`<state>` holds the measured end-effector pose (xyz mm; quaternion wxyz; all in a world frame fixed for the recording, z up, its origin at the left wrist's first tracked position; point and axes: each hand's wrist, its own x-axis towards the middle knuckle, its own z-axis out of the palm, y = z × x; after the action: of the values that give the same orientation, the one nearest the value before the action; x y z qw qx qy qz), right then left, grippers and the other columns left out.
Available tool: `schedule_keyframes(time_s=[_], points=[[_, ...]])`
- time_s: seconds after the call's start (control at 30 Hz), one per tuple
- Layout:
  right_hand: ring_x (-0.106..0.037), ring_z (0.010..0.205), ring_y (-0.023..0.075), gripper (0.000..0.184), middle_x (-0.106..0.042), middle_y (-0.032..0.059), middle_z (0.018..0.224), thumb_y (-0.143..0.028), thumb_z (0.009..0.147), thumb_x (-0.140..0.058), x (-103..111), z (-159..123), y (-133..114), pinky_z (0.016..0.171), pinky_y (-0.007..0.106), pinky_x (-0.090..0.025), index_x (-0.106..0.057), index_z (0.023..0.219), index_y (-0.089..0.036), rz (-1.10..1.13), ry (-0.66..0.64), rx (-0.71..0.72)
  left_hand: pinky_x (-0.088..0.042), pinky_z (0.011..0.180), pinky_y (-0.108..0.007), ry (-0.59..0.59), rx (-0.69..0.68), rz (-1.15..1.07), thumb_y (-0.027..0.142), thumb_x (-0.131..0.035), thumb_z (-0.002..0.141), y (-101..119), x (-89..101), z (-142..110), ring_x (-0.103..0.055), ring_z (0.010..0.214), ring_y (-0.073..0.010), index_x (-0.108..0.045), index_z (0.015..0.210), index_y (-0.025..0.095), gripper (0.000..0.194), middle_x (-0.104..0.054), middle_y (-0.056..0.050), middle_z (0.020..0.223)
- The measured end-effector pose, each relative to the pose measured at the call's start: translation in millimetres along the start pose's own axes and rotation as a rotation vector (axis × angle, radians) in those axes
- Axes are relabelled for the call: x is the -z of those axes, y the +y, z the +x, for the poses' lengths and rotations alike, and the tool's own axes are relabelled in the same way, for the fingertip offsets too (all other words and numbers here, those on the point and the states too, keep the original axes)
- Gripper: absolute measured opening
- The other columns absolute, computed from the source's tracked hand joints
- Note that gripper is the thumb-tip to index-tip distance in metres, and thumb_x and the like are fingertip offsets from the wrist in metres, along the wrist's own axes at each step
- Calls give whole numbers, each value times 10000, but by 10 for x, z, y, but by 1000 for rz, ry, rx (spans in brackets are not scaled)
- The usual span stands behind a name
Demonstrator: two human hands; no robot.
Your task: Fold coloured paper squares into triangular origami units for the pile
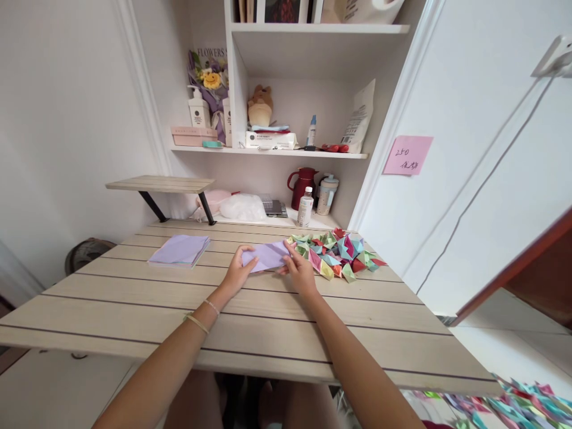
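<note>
The left hand (240, 266) is curled narrowly on the nine o'clock end of a purple sheet (268, 256), thumb on top; the right hand (300, 271) grips its three o'clock end. Beyond them on the slatted table (268, 310), a paper stack (181, 248) lies at nine o'clock, folded paper pieces (342, 253) at three.

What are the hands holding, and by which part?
A rectangular lavender paper sheet: the left hand grips its left end, the right hand its right end.
</note>
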<state>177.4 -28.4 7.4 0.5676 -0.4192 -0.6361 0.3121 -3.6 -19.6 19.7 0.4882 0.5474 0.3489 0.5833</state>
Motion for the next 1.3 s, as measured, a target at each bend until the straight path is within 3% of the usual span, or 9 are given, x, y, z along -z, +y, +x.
schedule_keyframes(time_s=[0.17, 0.33, 0.47, 0.6, 0.77, 0.9, 1.03, 1.17, 1.3], points=[[-582, 538, 147, 664, -641, -4, 663, -388, 747, -582, 46, -56, -99, 593, 269, -480, -323, 1339, -236, -305, -141, 142, -496, 508, -227, 66, -13, 74, 311, -689, 603, 9, 92, 56, -596, 624, -134, -537, 760, 145, 275, -586, -16, 769], [-606, 731, 173, 314, -672, 30, 926, -273, 773, -561, 108, -34, -104, 694, 281, -461, -612, 1082, -302, -463, -294, 326, -445, 421, -196, -61, 183, 90, 304, -686, 626, 26, 147, 37, -568, 451, -108, -562, 849, 132, 308, -600, -4, 591], [-608, 739, 191, 297, -685, 34, 912, -213, 791, -518, 93, -32, -40, 672, 290, -458, -633, 1049, -305, -516, -224, 307, -526, 640, -275, -88, 173, -81, 262, -716, 610, 49, 113, 12, -637, 660, -138, -579, 953, 151, 386, -659, -41, 785], [-596, 643, 189, 309, -699, 62, 815, -264, 794, -530, 40, -52, 10, 631, 289, -447, -612, 1091, -288, -596, -114, 271, -479, 813, -331, -187, 156, -110, 257, -731, 595, 38, 49, -20, -641, 793, -172, -615, 993, 121, 436, -678, -80, 835], [-606, 648, 182, 290, -701, 48, 850, -320, 744, -597, 10, -26, 22, 649, 298, -469, -651, 1026, -280, -431, -169, 248, -481, 762, -311, -201, 151, 39, 226, -773, 516, -27, 19, -30, -644, 756, -184, -647, 935, 114, 451, -696, -89, 831], [-611, 682, 175, 243, -686, 43, 853, -362, 700, -619, 16, 24, 3, 619, 296, -500, -682, 881, -211, -125, -121, 113, -490, 717, -309, -110, 91, 144, 286, -747, 557, -32, 45, -11, -645, 710, -194, -663, 843, 105, 349, -698, -90, 755], [-593, 617, 160, 312, -647, 51, 728, -430, 676, -625, -2, 41, 5, 540, 271, -492, -638, 820, -153, 93, -55, -23, -501, 697, -322, -133, 43, 148, 331, -703, 615, -23, 41, -25, -652, 691, -202, -623, 837, 110, 323, -684, -91, 704], [-561, 564, 132, 520, -630, 11, 692, -418, 649, -652, -14, 45, 37, 532, 260, -473, -538, 1090, -169, 166, -30, -75, -509, 622, -309, -104, 3, 51, 270, -710, 618, -43, 19, -22, -644, 569, -164, -388, 1160, 166, 639, -655, -18, 657], [-562, 643, 141, 297, -639, 21, 734, -406, 668, -630, -7, 46, 37, 594, 264, -461, -629, 844, -166, 78, -112, -40, -505, 626, -293, -14, 40, -42, 251, -726, 604, -45, 24, 6, -655, 617, -165, -169, 1290, 202, 885, -672, -42, 768]])
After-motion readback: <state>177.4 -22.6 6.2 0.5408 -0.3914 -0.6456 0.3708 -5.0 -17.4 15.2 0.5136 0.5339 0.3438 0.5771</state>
